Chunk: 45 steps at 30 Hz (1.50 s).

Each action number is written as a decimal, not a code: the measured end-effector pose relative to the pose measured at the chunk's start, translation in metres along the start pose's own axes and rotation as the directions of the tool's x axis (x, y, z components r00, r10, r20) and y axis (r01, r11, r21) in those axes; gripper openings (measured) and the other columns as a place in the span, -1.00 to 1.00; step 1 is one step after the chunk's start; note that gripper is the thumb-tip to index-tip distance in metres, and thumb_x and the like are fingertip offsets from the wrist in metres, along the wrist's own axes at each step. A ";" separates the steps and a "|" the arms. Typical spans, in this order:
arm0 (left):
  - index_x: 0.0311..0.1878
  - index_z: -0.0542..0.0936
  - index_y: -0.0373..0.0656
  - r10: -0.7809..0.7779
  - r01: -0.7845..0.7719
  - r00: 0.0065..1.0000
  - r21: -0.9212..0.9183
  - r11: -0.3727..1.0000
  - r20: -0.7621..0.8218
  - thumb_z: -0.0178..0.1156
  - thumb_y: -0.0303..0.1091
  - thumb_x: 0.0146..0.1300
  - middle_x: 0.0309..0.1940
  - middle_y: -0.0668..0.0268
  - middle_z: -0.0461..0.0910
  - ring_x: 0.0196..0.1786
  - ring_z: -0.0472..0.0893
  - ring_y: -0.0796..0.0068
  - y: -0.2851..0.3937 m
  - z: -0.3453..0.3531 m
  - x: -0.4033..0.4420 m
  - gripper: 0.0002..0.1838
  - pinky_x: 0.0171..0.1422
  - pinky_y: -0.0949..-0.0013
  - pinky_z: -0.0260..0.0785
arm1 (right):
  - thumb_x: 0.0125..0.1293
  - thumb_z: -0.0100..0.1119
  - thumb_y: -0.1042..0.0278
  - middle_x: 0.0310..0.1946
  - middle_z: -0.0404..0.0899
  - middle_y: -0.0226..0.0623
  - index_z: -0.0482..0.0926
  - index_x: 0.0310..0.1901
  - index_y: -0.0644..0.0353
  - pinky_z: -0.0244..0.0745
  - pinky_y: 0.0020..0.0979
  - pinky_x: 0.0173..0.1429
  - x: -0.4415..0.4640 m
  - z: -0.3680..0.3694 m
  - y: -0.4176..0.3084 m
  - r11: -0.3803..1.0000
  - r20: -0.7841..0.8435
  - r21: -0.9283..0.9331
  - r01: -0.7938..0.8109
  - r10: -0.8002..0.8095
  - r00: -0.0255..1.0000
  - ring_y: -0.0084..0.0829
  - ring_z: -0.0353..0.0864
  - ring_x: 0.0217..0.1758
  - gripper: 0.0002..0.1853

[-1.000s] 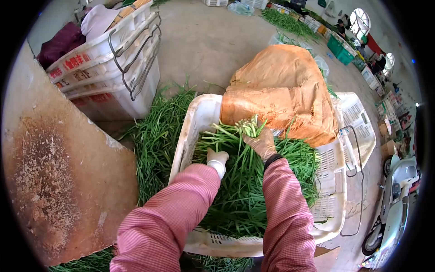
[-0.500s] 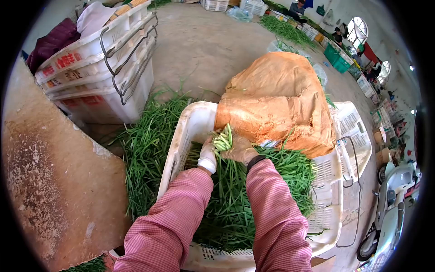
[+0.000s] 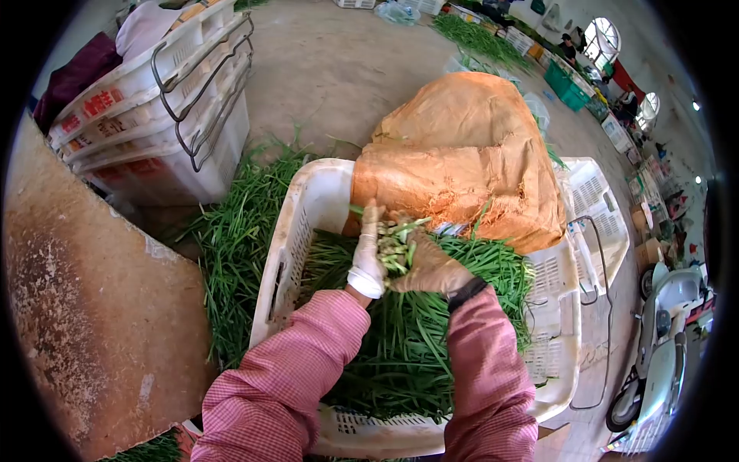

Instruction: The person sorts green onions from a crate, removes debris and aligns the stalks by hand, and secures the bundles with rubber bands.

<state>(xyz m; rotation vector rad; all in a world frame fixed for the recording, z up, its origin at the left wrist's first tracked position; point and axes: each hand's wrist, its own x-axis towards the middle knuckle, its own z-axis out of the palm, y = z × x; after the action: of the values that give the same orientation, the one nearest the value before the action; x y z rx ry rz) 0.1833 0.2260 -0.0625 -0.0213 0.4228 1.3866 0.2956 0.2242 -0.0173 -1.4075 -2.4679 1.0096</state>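
Note:
A bunch of green stalks (image 3: 395,245), pale at the cut ends, is held between my two gloved hands above a white plastic crate. My left hand (image 3: 369,252), in a whitish glove, presses along the bunch's left side with its fingers pointing up. On the other side, my right hand (image 3: 433,267) in a tan glove is curled against the stalks, its fingertips partly hidden. Long green leaves (image 3: 400,346) fill the crate (image 3: 265,296) beneath both hands. Crumpled orange-brown sheeting (image 3: 469,177) covers the crate's far side.
Stacked white crates (image 3: 181,165) with wire handles stand at the left, beside a pile of green leaves (image 3: 239,231). A stained board (image 3: 100,308) lies nearer. Another white crate (image 3: 596,208) and a scooter (image 3: 654,346) are at the right. People sit farther back near a green crate (image 3: 566,86).
The compact bunch has become looser, with stalk ends pointing different ways. My left fingers have straightened upward, and my right hand has shifted slightly right. The whole view has moved a little.

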 end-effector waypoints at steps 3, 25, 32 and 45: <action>0.03 0.34 -0.17 0.076 -0.091 0.983 0.085 0.992 0.168 0.13 -0.05 0.12 -0.24 0.38 0.46 -0.20 0.49 0.55 -0.016 0.018 -0.006 -0.50 -0.10 0.45 0.40 | -0.35 0.43 -0.03 0.27 -0.08 -0.08 -0.14 0.28 0.18 -0.22 -0.26 0.38 -0.022 -0.009 -0.002 0.965 -0.179 0.230 0.123 -0.082 0.980 -0.21 -0.16 0.36 0.19; 0.23 0.17 -0.08 0.040 -0.159 0.969 0.492 0.856 0.244 -0.11 -0.04 0.26 0.20 0.32 0.18 0.21 0.19 0.46 -0.018 0.021 -0.017 -0.47 0.30 0.39 0.01 | 0.16 0.02 0.30 -0.11 0.43 -0.32 0.31 -0.02 0.18 0.39 -0.35 0.05 -0.035 0.010 0.016 0.218 -0.263 0.942 0.256 0.006 0.965 -0.38 0.43 -0.06 -0.65; -0.47 0.59 -0.24 0.567 -0.146 0.820 0.986 0.076 0.078 0.04 -0.28 0.06 -0.59 0.07 0.53 -0.54 0.50 0.30 0.071 -0.007 0.010 -0.77 -0.34 0.33 0.34 | 0.26 -0.29 0.00 -0.23 0.50 -0.17 0.44 -0.21 0.11 0.40 -0.13 -0.08 -0.038 -0.006 0.038 -0.387 -0.228 0.857 0.341 0.310 0.923 -0.21 0.47 -0.12 -0.62; -0.33 0.61 0.02 0.208 0.169 0.978 0.525 -0.834 0.016 0.09 -0.19 0.03 -0.31 0.29 0.58 -0.20 0.56 0.25 0.022 -0.085 0.012 -0.81 -0.19 0.25 0.41 | 0.00 0.21 0.47 -0.23 0.50 -0.30 0.41 -0.14 0.26 0.42 -0.45 -0.08 -0.105 -0.056 0.005 0.223 -0.560 0.827 0.515 0.396 0.728 -0.49 0.48 -0.16 -0.66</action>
<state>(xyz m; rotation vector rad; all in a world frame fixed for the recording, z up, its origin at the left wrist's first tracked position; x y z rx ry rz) 0.1406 0.2195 -0.1399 1.8708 2.0838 0.0355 0.3811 0.1692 0.0449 -0.8411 -0.8039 1.2858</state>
